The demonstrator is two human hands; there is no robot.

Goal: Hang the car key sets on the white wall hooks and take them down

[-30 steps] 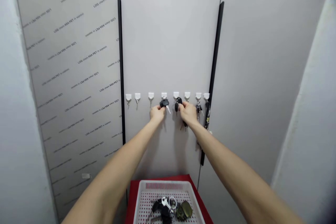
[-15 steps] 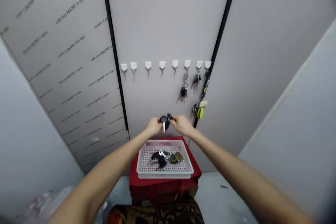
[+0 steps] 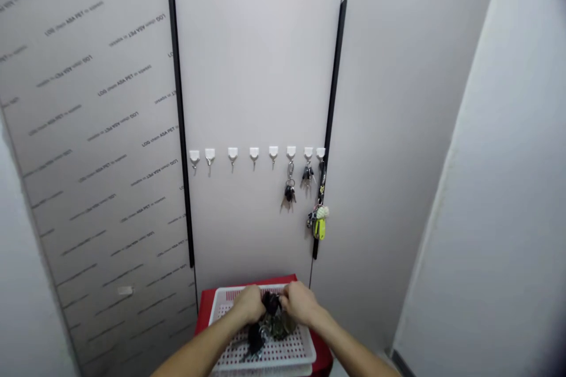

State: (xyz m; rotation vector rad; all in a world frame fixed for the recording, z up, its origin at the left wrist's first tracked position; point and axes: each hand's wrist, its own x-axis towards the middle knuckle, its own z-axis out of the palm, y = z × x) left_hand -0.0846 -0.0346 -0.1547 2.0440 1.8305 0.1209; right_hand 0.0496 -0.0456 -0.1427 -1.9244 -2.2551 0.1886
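Note:
Between my left hand (image 3: 250, 305) and my right hand (image 3: 299, 303) is a dark bunch of keys (image 3: 270, 302), and the fingers of both are closed on it. My hands overlap the far side of a white perforated basket (image 3: 305, 354). More keys (image 3: 255, 339) with black heads lie in the basket, below my hands in the picture. Near my right hand is a greenish keyring piece (image 3: 278, 328), partly covered. Individual keys in my grip are blurred.
A row of white hooks (image 3: 254, 154) runs along the pale wall panel. Key bunches (image 3: 289, 192) hang on hooks at its right; the last holds a lanyard (image 3: 322, 184) with a yellow-green tag (image 3: 320, 228). Under the basket is a red box (image 3: 205, 306).
My view has tilted up, so the hooks sit lower in the picture. Both hands, still on the keys, have come down from above the basket to overlap its far side.

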